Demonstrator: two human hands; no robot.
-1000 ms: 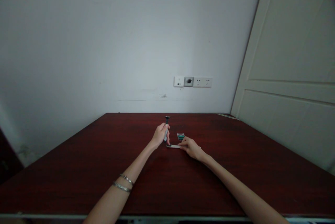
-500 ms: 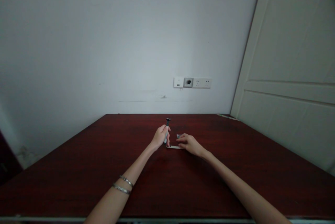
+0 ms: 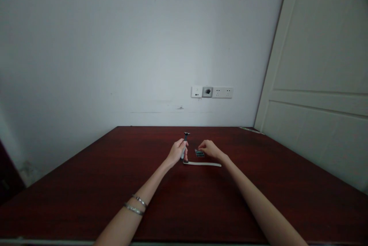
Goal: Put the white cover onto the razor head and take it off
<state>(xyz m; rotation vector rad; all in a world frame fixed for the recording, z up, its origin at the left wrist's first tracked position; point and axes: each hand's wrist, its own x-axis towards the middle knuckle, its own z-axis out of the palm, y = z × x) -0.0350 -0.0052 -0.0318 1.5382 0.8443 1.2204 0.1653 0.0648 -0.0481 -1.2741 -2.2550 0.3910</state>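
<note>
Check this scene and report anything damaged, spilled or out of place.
The wall looks marred: a dark scuff and a thin horizontal line show above the table, standing out against the pale surface. No spill is visible.

The worktop [image 3: 120,177] gives passage left of the left hand [image 3: 175,154] and right of the right hand [image 3: 211,148]; between them, the razor-like tool [image 3: 186,137], pale strip [image 3: 202,164] and small case [image 3: 199,154] obstruct. The wall [image 3: 120,54] bounds the far side.

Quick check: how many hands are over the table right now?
2. The left hand grips the razor-like tool, held head up; the right hand is at the small case, touching or just above it. No other hand shows.
</note>
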